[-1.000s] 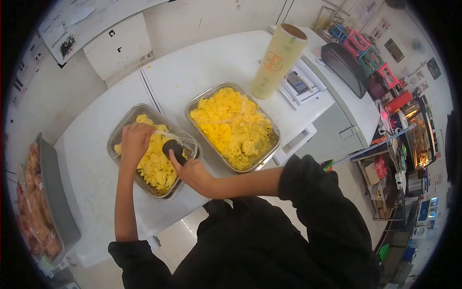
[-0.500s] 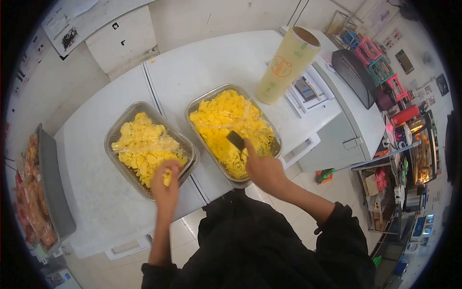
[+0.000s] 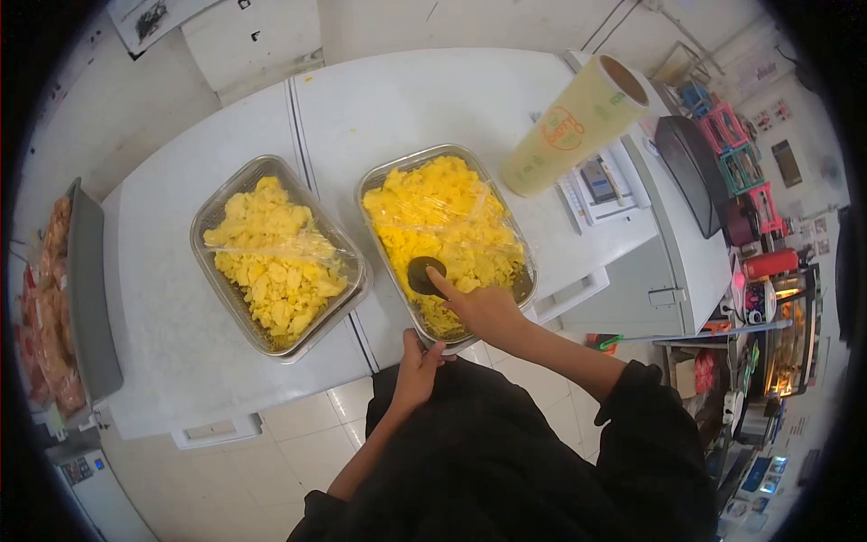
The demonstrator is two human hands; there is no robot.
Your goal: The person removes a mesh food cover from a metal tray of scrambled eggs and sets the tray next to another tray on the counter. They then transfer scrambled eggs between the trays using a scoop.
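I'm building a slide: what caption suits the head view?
Right hand holds a black tool over a tray of yellow food, left hand at its near end.

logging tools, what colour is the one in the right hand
The tool is black, best seen in the head view.

Wht wall (image 3: 470,23) – tiled flr (image 3: 226,483) – wht tbl (image 3: 163,298).

Grey bin (image 3: 97,307) of bagged items (image 3: 60,316) at left, green basket (image 3: 742,170) between pink baskets (image 3: 722,128), red cylinder (image 3: 769,263) at right
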